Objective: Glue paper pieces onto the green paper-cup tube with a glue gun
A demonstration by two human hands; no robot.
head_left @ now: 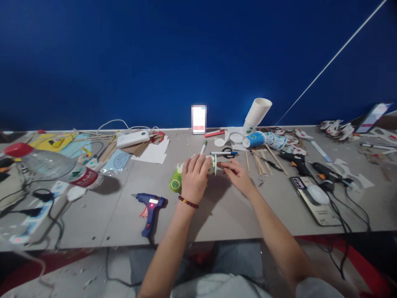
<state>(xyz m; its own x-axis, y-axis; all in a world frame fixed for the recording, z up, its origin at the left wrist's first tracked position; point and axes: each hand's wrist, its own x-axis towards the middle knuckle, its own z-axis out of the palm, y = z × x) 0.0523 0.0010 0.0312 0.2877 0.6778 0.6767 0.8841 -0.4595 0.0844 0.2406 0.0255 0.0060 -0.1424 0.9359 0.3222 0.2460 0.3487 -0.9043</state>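
Left hand [194, 176] gripping green paper cup [175, 183], on its side.
Right hand [238, 176] by the rim, can't tell its grip; white cups [258, 112] nested.

Part of the green paper cup [175, 183] hidden behind the left hand [194, 174] — the upright phone screen [199, 118] a pixelated blur

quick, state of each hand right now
Left hand: closed, holding the cup.
Right hand: beside the cup; whether it grips anything cannot be told.
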